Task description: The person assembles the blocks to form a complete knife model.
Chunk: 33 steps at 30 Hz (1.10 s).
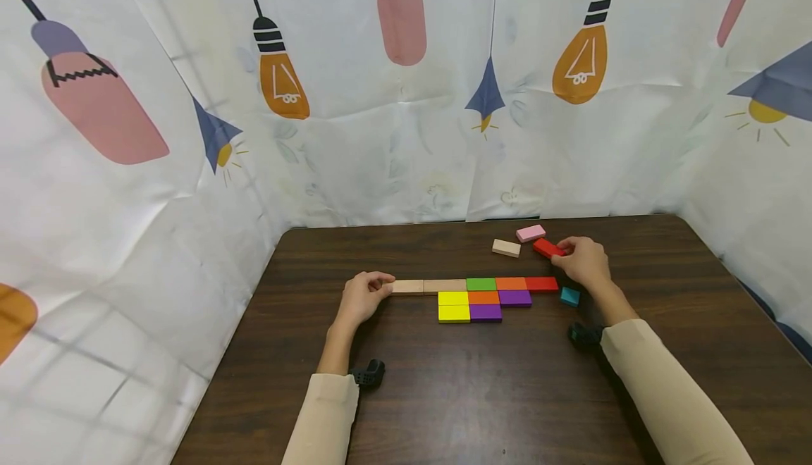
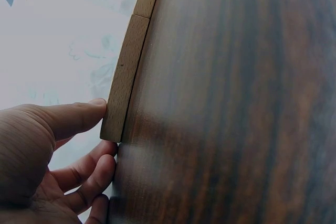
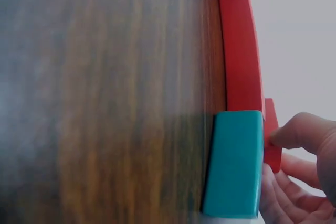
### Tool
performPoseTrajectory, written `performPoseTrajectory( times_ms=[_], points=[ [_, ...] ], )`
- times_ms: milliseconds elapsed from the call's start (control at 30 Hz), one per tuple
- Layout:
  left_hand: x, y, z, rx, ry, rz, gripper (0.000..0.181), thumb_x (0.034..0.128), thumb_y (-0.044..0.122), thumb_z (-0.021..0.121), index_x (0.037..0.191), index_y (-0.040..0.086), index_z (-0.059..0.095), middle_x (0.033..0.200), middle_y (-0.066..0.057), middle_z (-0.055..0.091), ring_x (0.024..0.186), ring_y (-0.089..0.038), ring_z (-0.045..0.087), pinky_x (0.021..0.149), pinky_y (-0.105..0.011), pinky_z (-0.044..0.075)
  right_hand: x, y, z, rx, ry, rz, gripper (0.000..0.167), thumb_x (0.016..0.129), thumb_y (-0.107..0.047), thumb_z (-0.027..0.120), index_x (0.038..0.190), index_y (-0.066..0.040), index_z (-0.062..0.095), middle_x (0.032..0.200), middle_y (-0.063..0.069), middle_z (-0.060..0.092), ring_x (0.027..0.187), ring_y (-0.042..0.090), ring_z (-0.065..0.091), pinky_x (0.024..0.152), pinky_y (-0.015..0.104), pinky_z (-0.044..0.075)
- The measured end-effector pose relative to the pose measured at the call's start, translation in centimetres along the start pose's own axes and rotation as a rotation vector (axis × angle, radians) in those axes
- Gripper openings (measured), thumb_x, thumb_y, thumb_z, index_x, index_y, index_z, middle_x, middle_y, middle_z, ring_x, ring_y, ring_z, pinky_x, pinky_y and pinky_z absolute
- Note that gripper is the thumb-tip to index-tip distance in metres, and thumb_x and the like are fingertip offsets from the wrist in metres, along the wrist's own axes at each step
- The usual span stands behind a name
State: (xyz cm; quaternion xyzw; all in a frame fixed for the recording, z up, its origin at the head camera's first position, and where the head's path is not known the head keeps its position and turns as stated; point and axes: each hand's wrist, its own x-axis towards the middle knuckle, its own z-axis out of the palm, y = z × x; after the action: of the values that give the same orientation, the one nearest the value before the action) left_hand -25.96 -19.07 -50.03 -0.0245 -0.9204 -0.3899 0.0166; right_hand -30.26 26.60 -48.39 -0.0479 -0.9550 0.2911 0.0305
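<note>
At the left end of a row of blocks, my left hand (image 1: 363,300) holds the end of a plain wooden block (image 1: 407,287). The left wrist view shows the thumb against this wooden block (image 2: 125,80), with other fingers curled by its end. Beyond the row on the right, my right hand (image 1: 585,262) pinches a loose red block (image 1: 547,247). In the right wrist view that red block (image 3: 272,142) is partly hidden behind a teal block (image 3: 233,163). Another red block (image 1: 542,284) ends the row on the right.
Yellow blocks (image 1: 453,313), purple blocks (image 1: 486,313) and an orange block (image 1: 483,297) lie against the row's near side. A pink block (image 1: 530,233) and a loose wooden block (image 1: 506,248) lie farther back. A printed curtain (image 1: 400,162) hangs behind the dark table (image 1: 431,394).
</note>
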Motion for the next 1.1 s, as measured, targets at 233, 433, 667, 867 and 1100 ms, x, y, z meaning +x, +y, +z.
performPoseTrajectory(
  times_ms=[233, 433, 667, 867, 1100],
  points=[
    [0.0, 0.1, 0.0, 0.0, 0.001, 0.007, 0.016, 0.0961, 0.023, 0.074, 0.111, 0.02, 0.08, 0.094, -0.004, 0.064, 0.084, -0.019, 0.056, 0.074, -0.034, 0.046, -1.1, 0.1, -0.4, 0.039, 0.021, -0.088, 0.035, 0.091, -0.021, 0.071, 0.118, 0.002, 0.07, 0.108, 0.023, 0.067, 0.094, 0.035, 0.065, 0.08, 0.049, 0.05],
    [0.1, 0.1, 0.0, 0.003, 0.002, 0.003, 0.016, 0.096, 0.023, 0.074, 0.111, 0.02, 0.08, 0.093, -0.004, 0.064, 0.084, -0.019, 0.056, 0.074, -0.033, 0.046, -2.4, -0.2, -0.6, 0.063, 0.0, -0.192, 0.032, 0.091, -0.016, 0.073, 0.118, 0.0, 0.072, 0.105, 0.019, 0.066, 0.09, 0.03, 0.067, 0.075, 0.035, 0.052],
    [0.1, 0.2, 0.1, 0.002, 0.003, -0.001, 0.016, 0.096, 0.022, 0.074, 0.111, 0.02, 0.08, 0.093, -0.004, 0.063, 0.084, -0.019, 0.056, 0.074, -0.033, 0.045, -4.2, -0.1, -0.7, 0.082, -0.031, -0.297, 0.03, 0.091, -0.012, 0.076, 0.119, -0.001, 0.072, 0.105, 0.013, 0.065, 0.089, 0.026, 0.069, 0.076, 0.029, 0.056],
    [0.1, 0.2, 0.1, 0.003, 0.006, 0.004, 0.016, 0.0957, 0.023, 0.074, 0.111, 0.02, 0.08, 0.093, -0.004, 0.063, 0.083, -0.019, 0.056, 0.075, -0.033, 0.044, -5.6, 0.0, -0.7, 0.105, -0.069, -0.352, 0.031, 0.089, -0.01, 0.078, 0.119, -0.002, 0.072, 0.103, 0.01, 0.066, 0.087, 0.021, 0.067, 0.074, 0.02, 0.055],
    [0.2, 0.0, 0.0, 0.001, 0.006, 0.004, 0.016, 0.0958, 0.023, 0.074, 0.111, 0.02, 0.08, 0.093, -0.004, 0.063, 0.084, -0.019, 0.056, 0.075, -0.033, 0.044, -7.0, -0.1, -0.6, 0.12, -0.074, -0.431, 0.028, 0.086, -0.005, 0.08, 0.114, -0.004, 0.074, 0.099, 0.005, 0.065, 0.085, 0.016, 0.066, 0.075, 0.023, 0.057]
  ],
)
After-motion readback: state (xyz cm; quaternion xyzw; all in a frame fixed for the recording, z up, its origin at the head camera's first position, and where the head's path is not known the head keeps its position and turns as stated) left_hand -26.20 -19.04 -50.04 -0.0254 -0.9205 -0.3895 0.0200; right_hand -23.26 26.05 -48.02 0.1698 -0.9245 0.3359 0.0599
